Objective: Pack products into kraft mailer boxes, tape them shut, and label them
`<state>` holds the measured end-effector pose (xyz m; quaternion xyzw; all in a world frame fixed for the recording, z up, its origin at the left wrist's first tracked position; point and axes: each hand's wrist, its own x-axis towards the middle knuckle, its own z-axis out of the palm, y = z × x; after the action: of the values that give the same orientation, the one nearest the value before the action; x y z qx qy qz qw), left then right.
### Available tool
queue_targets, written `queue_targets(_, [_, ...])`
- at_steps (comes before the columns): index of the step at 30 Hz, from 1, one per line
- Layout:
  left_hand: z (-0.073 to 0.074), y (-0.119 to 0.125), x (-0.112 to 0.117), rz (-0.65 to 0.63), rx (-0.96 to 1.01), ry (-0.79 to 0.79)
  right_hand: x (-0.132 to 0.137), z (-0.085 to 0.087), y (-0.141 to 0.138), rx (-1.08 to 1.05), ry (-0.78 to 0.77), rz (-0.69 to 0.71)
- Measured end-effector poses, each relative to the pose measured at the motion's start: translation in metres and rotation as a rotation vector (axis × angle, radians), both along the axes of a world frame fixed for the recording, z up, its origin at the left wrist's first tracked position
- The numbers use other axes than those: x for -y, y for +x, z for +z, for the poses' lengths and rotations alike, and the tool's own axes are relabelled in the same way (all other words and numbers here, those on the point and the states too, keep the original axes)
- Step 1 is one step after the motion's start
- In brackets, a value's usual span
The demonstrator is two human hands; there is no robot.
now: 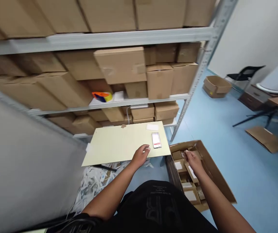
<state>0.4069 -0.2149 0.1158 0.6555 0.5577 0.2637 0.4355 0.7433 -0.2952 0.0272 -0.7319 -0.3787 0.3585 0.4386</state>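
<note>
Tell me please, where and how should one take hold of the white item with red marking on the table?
Probably take the white item by its two long edges, from above, with the left hand, which is nearest. It lies flat near the right end of the table, its long sides running front to back, with tabletop showing on its left.

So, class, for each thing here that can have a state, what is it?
Left hand: fingers curled, by the table's near edge; grip unclear
Right hand: fingers curled, above the large carton; grip unclear
Large carton: open-topped, holding smaller boxes
White item with red marking: lying flat
Jutting shelf box: closed
Chair: unoccupied
Carton near the chair: open-topped
</note>
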Motion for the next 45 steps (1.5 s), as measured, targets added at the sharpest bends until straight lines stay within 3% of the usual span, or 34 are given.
queue_targets(6, [-0.007,-0.11,0.025,0.147,0.043,0.026,-0.039,0.013,-0.083,-0.131,0.011,0.053])
queue_targets(13, [-0.011,-0.229,0.047,0.255,0.085,0.037,-0.059,0.031,-0.203,-0.109,-0.026,0.158])
queue_targets(18, [-0.014,-0.299,0.062,0.363,0.114,0.046,-0.066,0.039,-0.279,-0.093,-0.03,0.255])
queue_targets(22, [-0.02,-0.342,0.074,0.492,0.151,0.048,-0.08,0.038,-0.321,-0.052,-0.068,0.388])
queue_targets(29, [-0.04,-0.385,0.102,0.841,0.184,0.039,-0.159,0.027,-0.4,0.011,-0.146,0.729])
queue_targets(33, [-0.04,-0.4,0.127,1.067,0.107,0.025,-0.206,0.013,-0.475,0.004,-0.17,0.988])
queue_targets(36, [-0.035,-0.407,0.153,1.267,0.058,0.034,-0.222,0.005,-0.541,0.014,-0.196,1.233])
queue_targets(40, [-0.027,-0.406,0.205,1.486,0.01,0.018,-0.206,0.003,-0.627,0.027,-0.196,1.547])
queue_targets(45, [-0.021,-0.409,0.292,1.713,-0.22,-0.062,-0.139,0.009,-0.706,0.062,-0.146,1.846])
